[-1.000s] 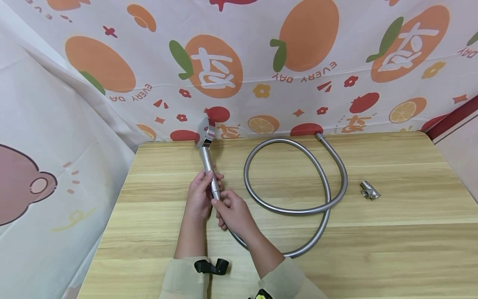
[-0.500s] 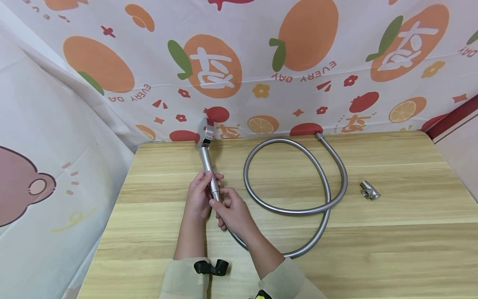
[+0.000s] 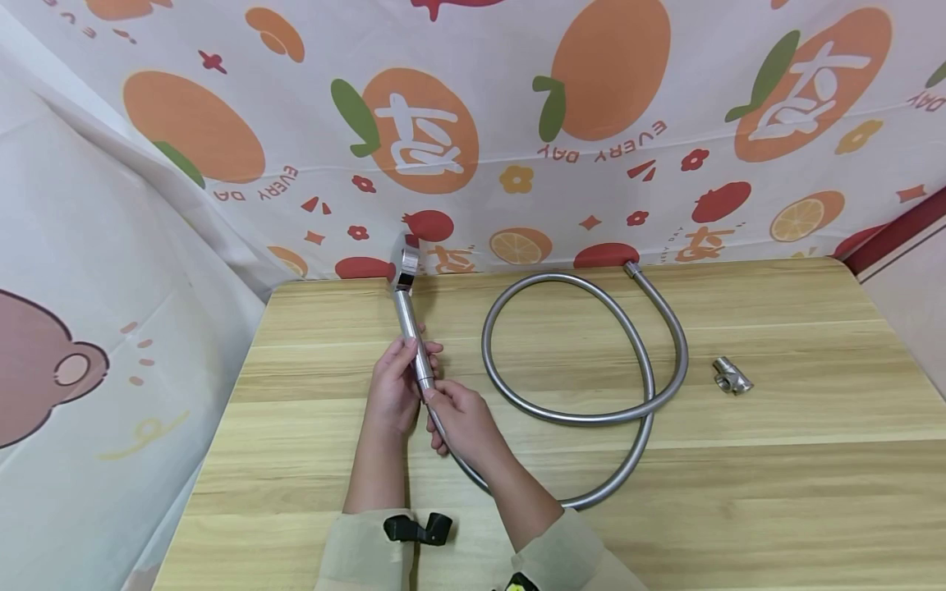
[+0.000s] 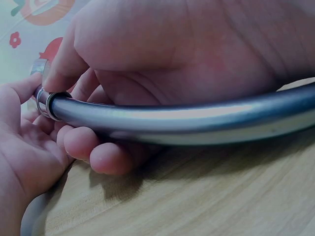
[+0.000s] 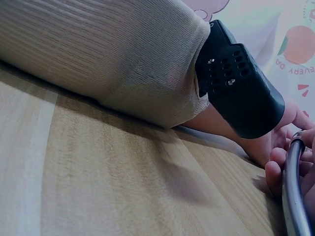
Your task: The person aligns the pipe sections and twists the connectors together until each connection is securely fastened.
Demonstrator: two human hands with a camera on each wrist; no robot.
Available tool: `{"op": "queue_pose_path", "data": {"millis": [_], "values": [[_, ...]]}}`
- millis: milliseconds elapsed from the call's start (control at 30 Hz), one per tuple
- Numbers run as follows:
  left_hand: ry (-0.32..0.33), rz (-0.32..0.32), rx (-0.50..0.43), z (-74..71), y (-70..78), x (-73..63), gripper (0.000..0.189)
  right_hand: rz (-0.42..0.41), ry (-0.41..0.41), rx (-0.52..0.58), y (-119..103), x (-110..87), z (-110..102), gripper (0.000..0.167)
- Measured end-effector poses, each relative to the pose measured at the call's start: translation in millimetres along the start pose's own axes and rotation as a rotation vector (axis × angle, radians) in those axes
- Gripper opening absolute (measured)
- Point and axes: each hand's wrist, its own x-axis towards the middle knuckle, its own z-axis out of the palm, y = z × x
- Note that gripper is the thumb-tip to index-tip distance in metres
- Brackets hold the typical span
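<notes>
A chrome hand shower [image 3: 405, 312] lies tilted up and left, its head by the back edge of the table. My left hand [image 3: 394, 390] holds its handle, thumb on top. At the handle's lower end my right hand [image 3: 467, 423] pinches the end of a grey metal shower hose [image 3: 576, 420]. In the left wrist view, a shiny ring [image 4: 45, 102] sits where hose and handle meet, with the right fingers [image 4: 110, 158] curled under the hose. Whether the thread is fully engaged is hidden. The right wrist view shows both hands only partly.
The hose loops across the middle of the wooden table [image 3: 813, 509], its free end at the back edge. A small chrome tee fitting [image 3: 732, 377] lies to the right. Behind hangs a fruit-print cloth [image 3: 517, 197]. A black wrist camera [image 3: 418, 529] sits on the left sleeve.
The shower head has turned slightly, so less of its face shows. My right thumb and fingers have shifted and closed around the hose end. Hose loop and tee fitting stay put.
</notes>
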Motion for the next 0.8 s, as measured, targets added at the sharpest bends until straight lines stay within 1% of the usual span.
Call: {"op": "queue_pose_path", "data": {"millis": [100, 233, 333, 400, 567, 800], "values": [[0.002, -0.002, 0.004, 0.0, 0.1, 0.3, 0.053, 0.006, 0.005, 0.008, -0.1, 0.1, 0.3, 0.031], [0.012, -0.01, 0.002, 0.6, 0.4, 0.4, 0.052, 0.008, 0.008, 0.018, 1.0, 0.8, 0.4, 0.037], [0.018, -0.015, 0.002, 1.6, 0.9, -0.4, 0.051, -0.002, 0.012, 0.012, 2.0, 1.2, 0.1, 0.043], [0.015, -0.014, 0.003, 2.1, 1.5, -1.1, 0.051, -0.01, 0.015, 0.001, 2.8, 1.4, -0.3, 0.043], [0.015, -0.005, -0.002, 4.4, 3.0, -2.2, 0.051, -0.019, 0.016, -0.006, 3.1, 1.6, -0.4, 0.04], [0.02, 0.004, 0.02, 6.5, 3.1, -2.1, 0.053, -0.014, -0.006, 0.01, 2.7, 2.1, -0.3, 0.032]]}}
